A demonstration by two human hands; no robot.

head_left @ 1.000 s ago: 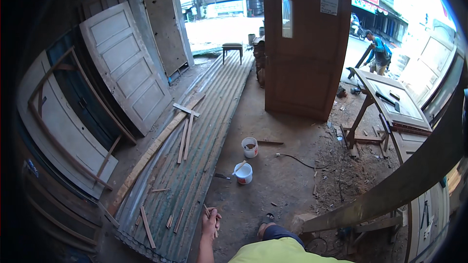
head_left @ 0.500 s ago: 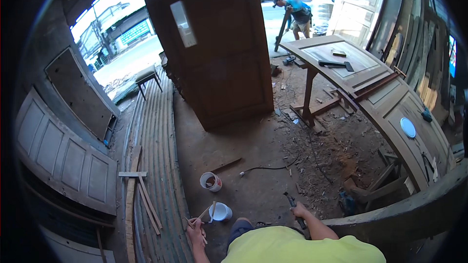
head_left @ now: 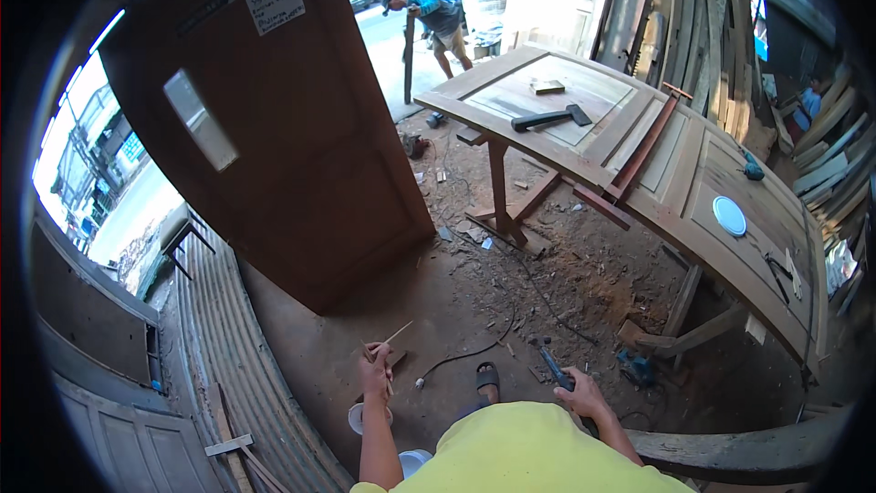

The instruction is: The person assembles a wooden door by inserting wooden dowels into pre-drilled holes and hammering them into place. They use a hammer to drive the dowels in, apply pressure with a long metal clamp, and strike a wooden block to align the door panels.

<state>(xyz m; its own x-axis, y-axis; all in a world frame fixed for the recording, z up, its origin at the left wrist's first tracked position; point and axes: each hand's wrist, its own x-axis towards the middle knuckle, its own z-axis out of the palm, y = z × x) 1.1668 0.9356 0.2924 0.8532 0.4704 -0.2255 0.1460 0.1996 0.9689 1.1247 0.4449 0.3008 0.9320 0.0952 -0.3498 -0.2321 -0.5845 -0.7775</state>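
My left hand (head_left: 375, 372) is closed round several thin wooden sticks (head_left: 398, 332), which poke out above and below the fingers. Behind that forearm a pale bucket (head_left: 356, 417) is partly hidden, and a white bucket (head_left: 415, 462) shows beside my shirt. My right hand (head_left: 586, 394) grips a hammer (head_left: 555, 368) by its dark handle, its small head pointing away from me. To the right, a panelled wooden door (head_left: 671, 151) lies flat on trestles, with a red bar clamp (head_left: 643, 148) across it. On it lie a black-headed hammer (head_left: 553, 118), a white round lid (head_left: 729, 216) and pincers (head_left: 778, 276).
A tall dark door (head_left: 274, 183) stands upright ahead on the left. Wood shavings and a cable (head_left: 474, 353) litter the floor. A blue power tool (head_left: 636, 369) sits beneath the bench. Corrugated sheet (head_left: 239, 338) runs along the left. Another person (head_left: 438, 23) bends over beyond the bench.
My view has swung right and I have moved nearer the bench. The left hand with the sticks has risen past the buckets. My right hand still holds the hammer.
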